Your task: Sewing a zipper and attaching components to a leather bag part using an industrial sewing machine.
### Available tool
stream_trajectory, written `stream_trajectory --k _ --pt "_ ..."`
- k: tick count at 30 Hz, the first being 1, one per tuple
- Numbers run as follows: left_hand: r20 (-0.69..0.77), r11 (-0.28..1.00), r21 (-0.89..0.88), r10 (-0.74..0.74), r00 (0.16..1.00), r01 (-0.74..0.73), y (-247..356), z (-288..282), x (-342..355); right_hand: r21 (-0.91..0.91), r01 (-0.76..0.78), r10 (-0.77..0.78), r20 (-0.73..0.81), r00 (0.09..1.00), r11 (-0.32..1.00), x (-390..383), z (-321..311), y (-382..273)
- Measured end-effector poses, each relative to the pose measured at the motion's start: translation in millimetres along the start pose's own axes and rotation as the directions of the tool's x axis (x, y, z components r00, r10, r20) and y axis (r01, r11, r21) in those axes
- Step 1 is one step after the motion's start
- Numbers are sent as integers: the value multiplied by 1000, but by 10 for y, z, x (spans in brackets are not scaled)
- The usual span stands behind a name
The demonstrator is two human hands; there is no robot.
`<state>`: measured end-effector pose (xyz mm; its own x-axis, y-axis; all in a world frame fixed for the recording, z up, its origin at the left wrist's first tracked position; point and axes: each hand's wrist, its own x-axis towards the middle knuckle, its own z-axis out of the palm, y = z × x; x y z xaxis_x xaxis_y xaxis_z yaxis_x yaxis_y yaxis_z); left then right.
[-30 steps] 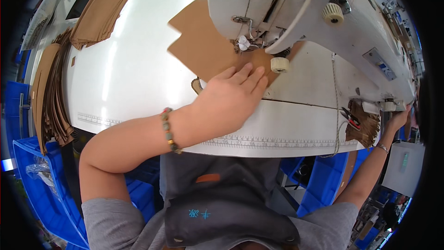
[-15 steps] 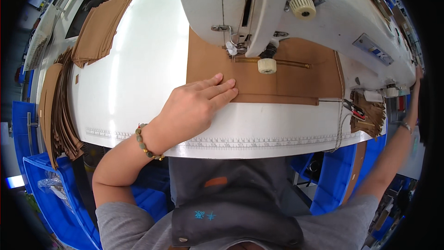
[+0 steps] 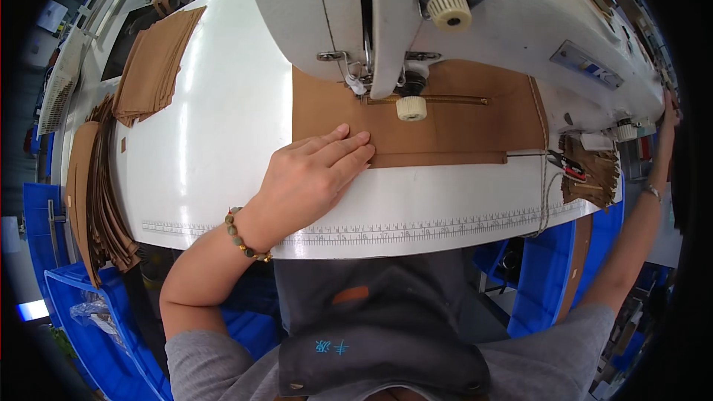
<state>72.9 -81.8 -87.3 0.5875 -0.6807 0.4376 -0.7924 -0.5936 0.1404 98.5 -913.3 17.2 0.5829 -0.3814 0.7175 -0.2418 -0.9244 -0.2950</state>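
Observation:
A brown piece of fabric or leather (image 3: 445,130) lies flat under the sewing machine (image 3: 312,7), with a zipper (image 3: 445,99) set along its middle near the presser foot. My left hand (image 3: 316,167) rests on the piece's near left edge, fingers stretched out and lying flat, holding nothing. My right hand (image 3: 671,108) reaches to the far right end of the machine, by the handwheel side. Its fingers are too small and partly hidden there to make out.
Stacked brown pieces (image 3: 157,67) lie at the back left, and more hang over the table's left edge (image 3: 96,193). Small thread snips (image 3: 568,167) lie beside dark brown scraps (image 3: 590,186) on the right. A printed ruler (image 3: 356,236) runs along the front edge. Blue bins (image 3: 96,327) stand below.
The view has shifted slightly, so the machine sits a little further left. My left hand stays flat on the brown piece, and my right hand remains at the machine's right end.

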Motion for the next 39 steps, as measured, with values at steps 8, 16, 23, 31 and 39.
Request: stream_trajectory --k 8,16,23,31,39 --pt "157 977 190 70 985 -99 112 -146 160 348 -430 486 -87 870 833 -1013 40 -548" --pt "354 910 396 -25 935 -125 385 -179 453 665 -349 495 -35 868 660 -1007 175 -862" --pt "369 852 515 -116 922 -99 390 101 637 64 -33 28 77 997 997 -287 -302 -506" --pt "150 818 569 -7 989 -81 238 336 667 -327 110 -162 -135 978 939 -818 -742 -2079" --pt "-27 955 296 35 999 -26 368 104 711 865 435 -946 124 299 250 -2914 -234 -4565"
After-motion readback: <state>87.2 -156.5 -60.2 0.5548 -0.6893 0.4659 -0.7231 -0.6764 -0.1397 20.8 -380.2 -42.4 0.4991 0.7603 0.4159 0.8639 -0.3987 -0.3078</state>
